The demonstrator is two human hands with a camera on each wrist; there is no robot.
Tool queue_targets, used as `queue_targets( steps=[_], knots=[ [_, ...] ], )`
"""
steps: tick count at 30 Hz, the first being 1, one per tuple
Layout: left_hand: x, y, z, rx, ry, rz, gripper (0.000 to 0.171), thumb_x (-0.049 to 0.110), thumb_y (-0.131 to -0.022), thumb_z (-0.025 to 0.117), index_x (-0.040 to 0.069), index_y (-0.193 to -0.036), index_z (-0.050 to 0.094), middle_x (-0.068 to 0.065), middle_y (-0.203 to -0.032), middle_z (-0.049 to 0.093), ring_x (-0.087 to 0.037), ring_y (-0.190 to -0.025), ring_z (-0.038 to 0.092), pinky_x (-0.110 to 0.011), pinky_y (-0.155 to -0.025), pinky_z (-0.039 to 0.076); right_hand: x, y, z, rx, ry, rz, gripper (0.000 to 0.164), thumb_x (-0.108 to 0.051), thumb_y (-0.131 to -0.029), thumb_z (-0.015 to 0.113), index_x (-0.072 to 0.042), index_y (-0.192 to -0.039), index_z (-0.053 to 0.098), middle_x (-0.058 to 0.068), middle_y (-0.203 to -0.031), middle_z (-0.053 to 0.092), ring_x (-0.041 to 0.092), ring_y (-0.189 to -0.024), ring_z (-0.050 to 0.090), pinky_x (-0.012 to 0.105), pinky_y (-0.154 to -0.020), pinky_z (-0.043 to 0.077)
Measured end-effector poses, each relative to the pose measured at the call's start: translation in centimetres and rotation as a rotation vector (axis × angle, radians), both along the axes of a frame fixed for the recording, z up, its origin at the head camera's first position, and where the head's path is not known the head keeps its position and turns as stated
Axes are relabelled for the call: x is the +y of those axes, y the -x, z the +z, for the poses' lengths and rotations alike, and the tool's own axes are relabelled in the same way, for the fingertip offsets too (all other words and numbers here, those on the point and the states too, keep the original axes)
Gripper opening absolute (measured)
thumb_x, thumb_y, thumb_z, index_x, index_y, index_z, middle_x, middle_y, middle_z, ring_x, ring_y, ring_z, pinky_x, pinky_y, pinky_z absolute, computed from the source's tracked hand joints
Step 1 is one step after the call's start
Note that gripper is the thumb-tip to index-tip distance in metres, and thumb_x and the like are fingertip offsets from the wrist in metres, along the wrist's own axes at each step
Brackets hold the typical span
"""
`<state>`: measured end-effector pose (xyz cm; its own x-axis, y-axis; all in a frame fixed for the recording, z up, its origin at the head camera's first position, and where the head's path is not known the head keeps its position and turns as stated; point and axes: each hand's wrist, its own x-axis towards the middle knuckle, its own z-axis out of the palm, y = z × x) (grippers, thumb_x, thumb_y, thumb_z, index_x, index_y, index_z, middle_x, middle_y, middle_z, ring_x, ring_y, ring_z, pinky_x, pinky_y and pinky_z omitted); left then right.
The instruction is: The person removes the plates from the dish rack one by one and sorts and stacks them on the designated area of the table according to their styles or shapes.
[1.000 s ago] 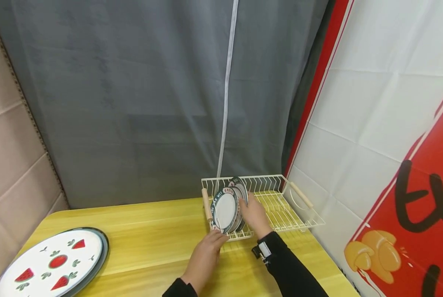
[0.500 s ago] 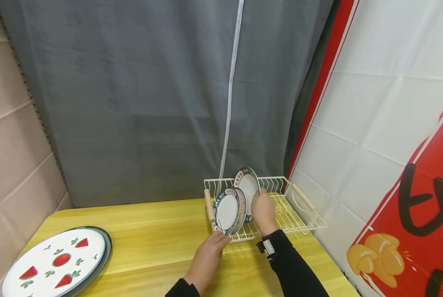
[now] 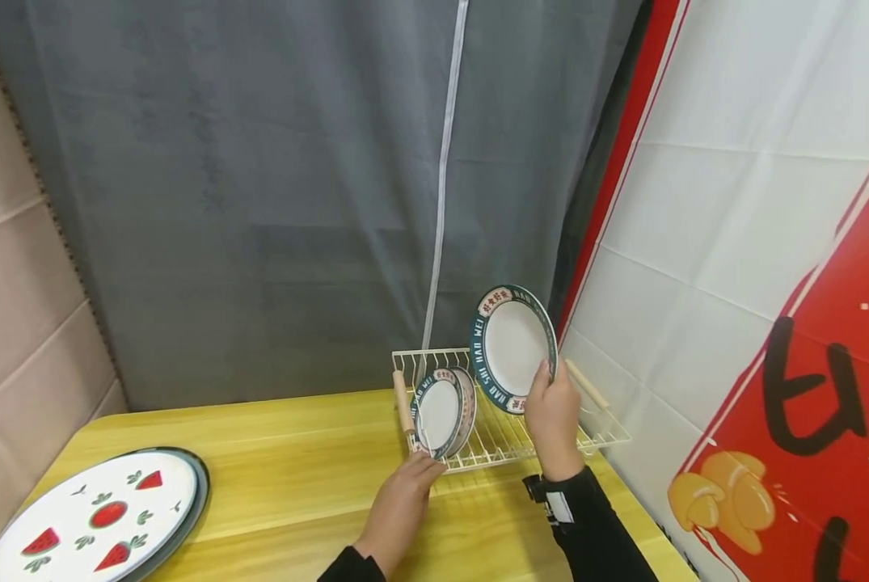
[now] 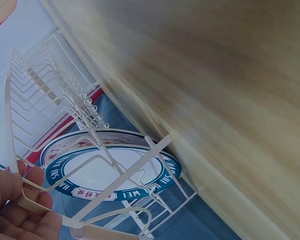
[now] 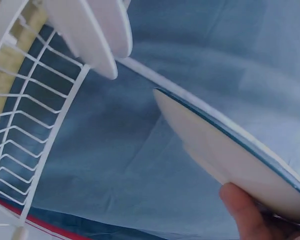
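My right hand (image 3: pixel 556 416) held a round plate (image 3: pixel 510 347) by its right, near edge, the thumb laid over the face and the other fingers mostly hidden behind. The plate was above the wire rack (image 4: pixel 117 185), tilted, to the right of two similar plates (image 3: pixel 434 419) standing in the left end and apart from both. My left hand (image 3: pixel 403 491) gripped the rack's near left part, thumb and curled fingers around the rail.

To manage this well, I judged, the pinch had to be firm but limited to the rim, with the wrist steady so the weight would not swing the far edge into the standing pair. The left hand's hold mattered too: so light-looking a frame might skid or tip if a plate caught on a wire.

The held plate looked smooth and hard, probably ceramic, with a flat white centre, a teal band, pale lettering and small pinkish panels; its underside was plain and pale. The rack was thin cream wire bent into angled ribs, with a smooth wooden-looking handle (image 3: pixel 402 400) at its left end. The table (image 3: pixel 296 440) under it had yellow, streaky grain. To the left lay a large watermelon-patterned dish (image 3: pixel 78 517), oval to my eye, and beyond everything hung a softly creased grey curtain (image 3: pixel 296 242)
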<state>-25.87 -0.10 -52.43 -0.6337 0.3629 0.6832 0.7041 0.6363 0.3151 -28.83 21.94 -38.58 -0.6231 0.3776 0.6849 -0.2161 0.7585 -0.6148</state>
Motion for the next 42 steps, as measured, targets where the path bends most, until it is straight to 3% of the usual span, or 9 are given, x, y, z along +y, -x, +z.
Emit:
queue_targets(
  steps=[4, 8, 12, 14, 19, 23, 31, 37, 42],
  knots=[
    [0.0, 0.1, -0.1, 0.023, -0.009, 0.019, 0.034, -0.012, -0.09, 0.084, 0.009, -0.116, 0.086, -0.003, -0.118, 0.086, -0.027, -0.119, 0.08, -0.044, -0.108, 0.068, -0.4, -1.1, -1.0, 0.039, 0.082, 0.045, 0.045, -0.015, -0.12, 0.043, 0.021, -0.143, 0.059, 0.046, -0.122, 0.073, 0.061, -0.105, 0.075, 0.075, -0.09, 0.062],
    [0.0, 0.0, -0.1, -0.018, -0.004, 0.028, 0.029, -0.006, -0.093, 0.085, 0.008, -0.117, 0.085, -0.006, -0.121, 0.086, -0.031, -0.124, 0.08, -0.047, -0.111, 0.066, -0.7, -2.1, -2.5, 0.047, 0.136, 0.064, 0.045, -0.012, -0.119, 0.045, 0.021, -0.147, 0.057, 0.045, -0.124, 0.073, 0.06, -0.107, 0.075, 0.075, -0.092, 0.061],
    [-0.3, -0.1, 0.5, -0.167, 0.012, 0.016, 0.022, 0.004, -0.104, 0.078, 0.007, -0.126, 0.082, -0.008, -0.129, 0.084, -0.033, -0.132, 0.076, -0.051, -0.116, 0.063, -1.0, -3.0, -3.9, 0.048, 0.151, 0.078, 0.044, -0.01, -0.118, 0.047, 0.02, -0.148, 0.058, 0.044, -0.126, 0.074, 0.054, -0.105, 0.075, 0.07, -0.09, 0.062],
    [-0.5, -0.1, 0.9, -0.28, -0.019, 0.001, 0.025, 0.01, -0.109, 0.073, 0.005, -0.133, 0.079, -0.011, -0.138, 0.081, -0.036, -0.138, 0.073, -0.056, -0.119, 0.06, -1.3, -3.4, -4.5, 0.038, 0.167, 0.082, 0.043, -0.01, -0.118, 0.048, 0.019, -0.146, 0.059, 0.041, -0.124, 0.075, 0.044, -0.101, 0.075, 0.056, -0.088, 0.065],
    [-0.9, -0.2, 1.9, -0.525, -0.258, -0.022, 0.045, 0.027, -0.119, 0.057, -0.002, -0.153, 0.064, -0.026, -0.156, 0.069, -0.051, -0.146, 0.065, -0.07, -0.122, 0.053, -1.9, -4.4, -5.6, -0.023, 0.295, 0.166, 0.042, -0.012, -0.119, 0.049, 0.017, -0.146, 0.062, 0.035, -0.118, 0.077, 0.002, -0.093, 0.063, 0.018, -0.081, 0.053],
    [-1.3, -0.2, 2.3, -0.609, -0.485, -0.049, 0.058, 0.037, -0.123, 0.047, -0.005, -0.163, 0.049, -0.028, -0.159, 0.064, -0.051, -0.146, 0.065, -0.068, -0.121, 0.055, -2.7, -4.9, -6.5, -0.092, 0.429, 0.274, 0.044, -0.013, -0.121, 0.047, 0.016, -0.153, 0.058, 0.036, -0.123, 0.077, -0.01, -0.093, 0.06, 0.01, -0.083, 0.051],
    [-2.3, -0.1, 2.3, -0.7, -0.719, -0.04, 0.063, 0.037, -0.124, 0.044, -0.004, -0.17, 0.03, -0.032, -0.165, 0.052, -0.045, -0.14, 0.07, -0.052, -0.112, 0.066, -4.9, -5.1, -8.8, -0.229, 0.613, 0.354, 0.052, -0.019, -0.123, 0.043, 0.015, -0.161, 0.048, 0.033, -0.148, 0.07, -0.016, -0.106, 0.059, 0.005, -0.094, 0.049],
    [-2.8, -0.7, 2.2, -0.693, -0.757, 0.005, 0.06, 0.034, -0.124, 0.045, -0.001, -0.17, 0.031, -0.027, -0.166, 0.056, -0.037, -0.146, 0.064, -0.059, -0.127, 0.051, -6.3, -5.3, -9.8, -0.266, 0.717, 0.447, 0.053, -0.018, -0.124, 0.04, 0.017, -0.164, 0.042, 0.034, -0.15, 0.067, -0.013, -0.107, 0.064, 0.008, -0.096, 0.054],
    [-3.4, -1.4, 2.1, -0.698, -0.769, 0.044, 0.054, 0.02, -0.123, 0.045, -0.004, -0.17, 0.03, -0.028, -0.164, 0.055, -0.042, -0.149, 0.061, -0.061, -0.129, 0.049, -7.1, -5.3, -10.4, -0.301, 0.769, 0.508, 0.054, -0.02, -0.124, 0.039, 0.015, -0.166, 0.04, 0.032, -0.153, 0.066, -0.011, -0.11, 0.067, 0.01, -0.097, 0.057]
  ],
)
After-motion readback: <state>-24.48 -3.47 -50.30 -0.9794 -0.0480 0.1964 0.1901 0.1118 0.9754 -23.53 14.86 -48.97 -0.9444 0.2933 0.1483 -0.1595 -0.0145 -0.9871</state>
